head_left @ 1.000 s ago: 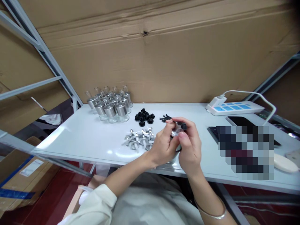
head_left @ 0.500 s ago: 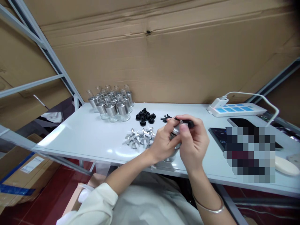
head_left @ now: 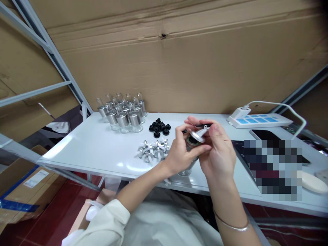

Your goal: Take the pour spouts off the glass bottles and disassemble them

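Note:
My left hand [head_left: 179,153] is closed around a glass bottle [head_left: 185,172], whose clear base shows below my fingers near the table's front edge. At the top of the bottle, a silver pourer spout [head_left: 197,136] with a round flange sits tilted, with something dark beneath it. My right hand [head_left: 219,153] pinches the spout's narrow end between thumb and fingers. A thin black piece [head_left: 203,125] shows by the right fingertips; its exact shape is partly hidden. Left of my hands lie several silver pourer spouts [head_left: 153,150] and a pile of black stoppers [head_left: 159,127].
Several glass bottles with metal sleeves [head_left: 123,119] stand at the back left of the white table [head_left: 102,150]. A power strip [head_left: 261,119] with a plugged-in charger and two phones [head_left: 266,136] lie on the right. Cardboard [head_left: 164,68] walls the back.
The silver spout has come up from the bottle top into a tilted position. My right hand has moved slightly right and turned, its thumb now on the spout's end.

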Available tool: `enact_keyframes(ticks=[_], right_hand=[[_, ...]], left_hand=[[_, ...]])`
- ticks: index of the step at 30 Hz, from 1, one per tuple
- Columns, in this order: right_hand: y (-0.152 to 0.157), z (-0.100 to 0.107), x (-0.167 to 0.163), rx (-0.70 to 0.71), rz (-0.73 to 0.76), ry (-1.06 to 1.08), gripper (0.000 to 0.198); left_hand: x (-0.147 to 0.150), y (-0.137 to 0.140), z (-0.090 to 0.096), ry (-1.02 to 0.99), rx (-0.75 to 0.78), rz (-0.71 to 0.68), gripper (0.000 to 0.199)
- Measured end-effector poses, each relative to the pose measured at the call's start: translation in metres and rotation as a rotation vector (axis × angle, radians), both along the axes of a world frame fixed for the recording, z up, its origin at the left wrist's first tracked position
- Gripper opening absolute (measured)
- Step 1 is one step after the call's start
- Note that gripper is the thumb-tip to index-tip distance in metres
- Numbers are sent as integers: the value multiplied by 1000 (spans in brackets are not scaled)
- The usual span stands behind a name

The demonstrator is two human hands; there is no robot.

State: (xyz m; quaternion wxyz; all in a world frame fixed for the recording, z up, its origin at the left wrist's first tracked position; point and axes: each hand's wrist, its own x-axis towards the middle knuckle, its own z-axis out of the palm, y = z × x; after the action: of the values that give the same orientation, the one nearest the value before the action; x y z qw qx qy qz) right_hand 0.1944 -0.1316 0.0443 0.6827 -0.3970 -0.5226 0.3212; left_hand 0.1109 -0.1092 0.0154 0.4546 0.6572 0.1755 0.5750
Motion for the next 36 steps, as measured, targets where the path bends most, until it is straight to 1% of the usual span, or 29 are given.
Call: enact_keyframes(ticks=[3,5,7,9,10,11,12,13,14,15,18,21,23,25,27,29,31,33,34,36], right_hand=[[9,-3,16,-38,39,90,35],[8,-4,24,-13,5,146,31],[-4,-5,23,93,-128,150,27],[-27,-10,14,206,-273,130,26],[-41,-15,8,252,-270,93,27],[-54,-21,1,312,-207,-12,25],[-67,-28,-5,346,-118,-208,18],[-76,-36,-11,315,-45,-442,12],[-84,-45,-16,265,21,-630,13],[-88,-54,-21,223,45,-734,19],[-87,-75,-30,139,-45,-931,22],[-77,-86,-34,118,-163,-1064,25],[-72,-87,-34,109,-204,-1123,26],[-70,-87,-34,105,-214,-1158,27],[-68,-86,-33,111,-207,-1177,29],[-67,-86,-32,125,-202,-1192,31],[-64,-86,-31,136,-202,-1199,30],[-59,-86,-29,144,-193,-1189,28],[-57,-86,-28,152,-185,-1179,27],[-52,-87,-26,174,-171,-1158,27]], left_hand=[[0,0,0,21,-28,-19,53],[-1,-1,0,36,-63,-44,56],[-1,0,0,37,-94,-70,57],[-2,0,1,48,-103,-83,55],[-2,0,1,64,-98,-86,51],[-3,1,2,85,-89,-88,47],[-4,1,2,107,-77,-91,43],[-5,1,3,126,-64,-92,41],[-5,1,4,141,-55,-91,39],[-6,1,5,151,-49,-89,38],[-8,1,8,176,-36,-83,37],[-7,0,10,180,18,-64,33],[-8,0,12,137,60,1,30],[-10,-1,17,54,98,83,27],[-18,-2,28,-52,159,155,24],[-33,-4,44,-137,249,237,22],[-57,-4,59,-164,319,369,21],[-90,-1,70,-115,335,549,20],[-109,3,72,-82,334,640,21],[-151,15,71,-25,322,816,23]])
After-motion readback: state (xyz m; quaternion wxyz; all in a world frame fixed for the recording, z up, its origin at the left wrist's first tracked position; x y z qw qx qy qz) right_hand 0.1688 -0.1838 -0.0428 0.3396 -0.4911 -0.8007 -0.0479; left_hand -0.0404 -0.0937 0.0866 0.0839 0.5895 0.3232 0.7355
